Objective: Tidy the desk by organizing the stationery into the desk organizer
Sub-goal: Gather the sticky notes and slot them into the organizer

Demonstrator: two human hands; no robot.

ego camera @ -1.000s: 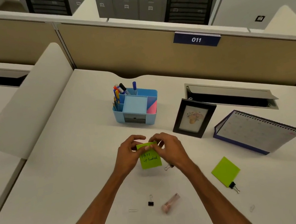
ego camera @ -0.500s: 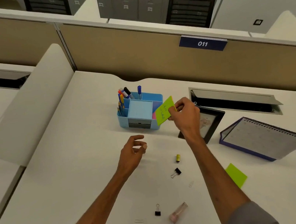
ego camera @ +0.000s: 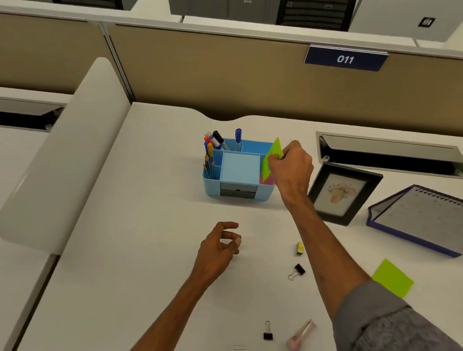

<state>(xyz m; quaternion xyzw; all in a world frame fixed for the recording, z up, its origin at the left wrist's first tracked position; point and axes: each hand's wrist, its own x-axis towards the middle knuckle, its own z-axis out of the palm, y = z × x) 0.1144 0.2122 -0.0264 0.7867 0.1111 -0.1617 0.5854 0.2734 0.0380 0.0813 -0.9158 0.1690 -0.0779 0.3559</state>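
White desk (ego camera: 138, 281) carries a blue desk organizer (ego camera: 239, 195). Right hand (ego camera: 291, 166) pinches a green sticky note (ego camera: 273, 155) over its right compartment. Left hand (ego camera: 219, 251) hovers loosely curled, holding nothing

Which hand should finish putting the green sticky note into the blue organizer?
Right. The right hand pinches the green sticky note directly over the organizer's right-side compartment. The left hand hovers nearer the person, above the desk, loosely curled and apparently empty.

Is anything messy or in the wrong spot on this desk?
Yes. Stationery lies loose on the desk, outside the blue organizer: one binder clip, a second binder clip, a yellow item, a pinkish tube and a green sticky pad.
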